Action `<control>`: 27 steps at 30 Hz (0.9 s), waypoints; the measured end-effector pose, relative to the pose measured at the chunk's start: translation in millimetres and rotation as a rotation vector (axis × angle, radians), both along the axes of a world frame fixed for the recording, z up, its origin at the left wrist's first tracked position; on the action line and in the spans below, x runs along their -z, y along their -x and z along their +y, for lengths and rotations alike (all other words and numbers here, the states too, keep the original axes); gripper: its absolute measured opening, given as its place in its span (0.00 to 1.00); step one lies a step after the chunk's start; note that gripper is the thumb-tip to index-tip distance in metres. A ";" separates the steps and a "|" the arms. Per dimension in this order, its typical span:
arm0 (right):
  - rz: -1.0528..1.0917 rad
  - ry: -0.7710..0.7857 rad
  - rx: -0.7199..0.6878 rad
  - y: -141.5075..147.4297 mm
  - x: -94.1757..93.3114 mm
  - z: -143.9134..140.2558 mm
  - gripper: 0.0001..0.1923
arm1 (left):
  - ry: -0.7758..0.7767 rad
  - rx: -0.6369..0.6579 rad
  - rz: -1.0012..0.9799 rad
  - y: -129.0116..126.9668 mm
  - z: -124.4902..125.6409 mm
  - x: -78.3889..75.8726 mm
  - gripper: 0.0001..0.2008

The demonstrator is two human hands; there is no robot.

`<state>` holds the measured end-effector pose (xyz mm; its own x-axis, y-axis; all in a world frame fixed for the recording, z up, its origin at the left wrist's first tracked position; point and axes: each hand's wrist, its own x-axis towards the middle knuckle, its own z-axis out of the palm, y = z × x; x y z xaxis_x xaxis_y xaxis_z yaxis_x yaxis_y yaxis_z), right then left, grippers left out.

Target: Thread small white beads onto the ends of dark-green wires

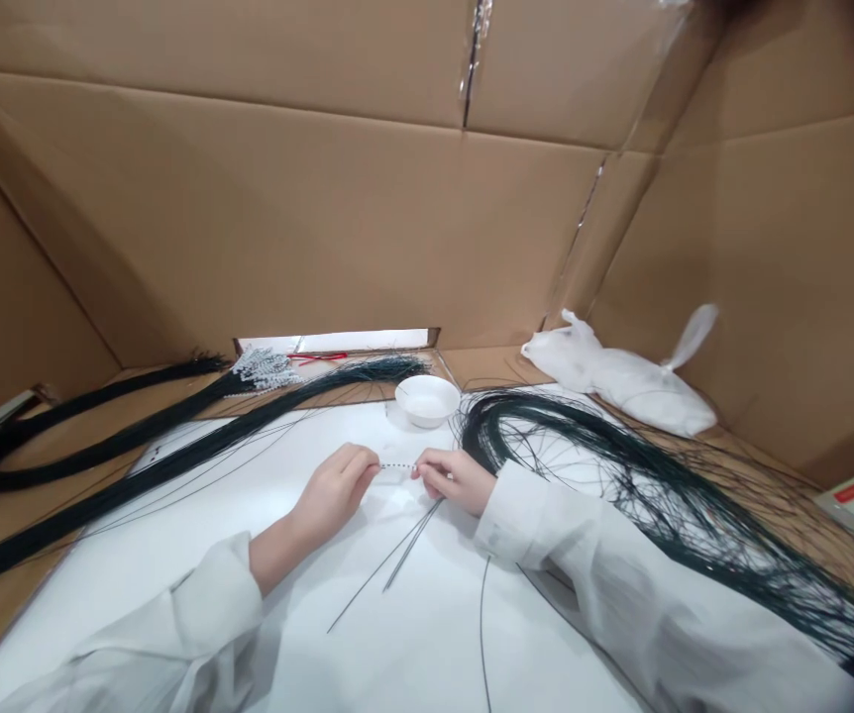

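Between my two hands runs a short strand of small beads (397, 465), held nearly level above the white work surface (353, 663). My left hand (338, 485) is closed, thumb and fingertips pinching the strand's left end. The right end sits in the pinched fingers of my right hand (457, 479). Several thin dark cords (408, 555) trail down below my right hand onto the surface; where they join the strand is hidden by the fingers. A small white bowl (428, 416) stands just beyond my hands.
Long dark cord bundles (196, 454) lie at left, one with white beaded ends (264, 366). A looped, loose cord bundle (642, 485) spreads at right. A red thin tool (319, 356), a tied white plastic bag (635, 386) and cardboard walls (308, 218) are at the back.
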<state>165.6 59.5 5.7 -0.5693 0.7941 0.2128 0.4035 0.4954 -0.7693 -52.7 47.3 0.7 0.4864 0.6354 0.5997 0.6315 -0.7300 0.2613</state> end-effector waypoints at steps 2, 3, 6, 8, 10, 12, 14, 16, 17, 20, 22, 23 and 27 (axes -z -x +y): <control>-0.015 -0.034 0.021 0.5 2.1 -1.3 0.12 | 0.014 0.001 0.009 1.1 1.2 1.1 0.07; -0.027 -0.054 0.033 0.5 2.8 -1.5 0.11 | 0.018 -0.001 0.015 1.6 1.7 1.5 0.07; -0.073 -0.120 0.079 -0.4 3.4 -1.0 0.10 | -0.002 -0.002 0.028 2.3 2.9 1.9 0.06; -0.099 -0.157 0.106 -1.1 3.1 -1.3 0.11 | -0.042 -0.004 0.042 1.8 3.0 1.4 0.06; -0.114 -0.185 0.120 -1.4 2.8 -2.6 0.13 | -0.091 -0.012 0.064 0.9 2.4 0.6 0.06; -0.127 -0.212 0.130 -1.2 2.8 -4.8 0.13 | -0.129 -0.020 0.082 -0.1 1.5 0.3 0.05; -0.135 -0.228 0.139 -0.8 2.9 -6.8 0.13 | -0.141 -0.028 0.085 -0.8 0.6 0.4 0.05; -0.136 -0.227 0.146 -0.4 3.2 -7.8 0.14 | -0.128 -0.034 0.083 -1.3 -0.3 0.6 0.05; -0.135 -0.223 0.149 -0.3 3.3 -8.0 0.14 | -0.117 -0.035 0.081 -1.6 -0.9 0.5 0.06; -0.129 -0.220 0.155 -0.4 3.8 -7.4 0.14 | -0.095 -0.028 0.064 -2.9 -2.5 -0.5 0.07; -0.126 -0.227 0.162 -0.7 4.2 -6.9 0.14 | -0.091 -0.022 0.055 -3.7 -3.1 -1.3 0.07; -0.127 -0.231 0.166 -1.0 4.5 -6.7 0.14 | -0.091 -0.021 0.055 -3.7 -2.9 -1.5 0.07; -0.147 -0.259 0.193 -2.9 6.7 -5.7 0.13 | -0.108 -0.042 0.088 1.1 0.7 -0.4 0.05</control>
<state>168.4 53.8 -1.1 -0.4535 0.8204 0.3482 0.6055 0.5703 -0.5551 -53.7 48.1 1.1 0.5144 0.5908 0.6215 0.6795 -0.7230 0.1249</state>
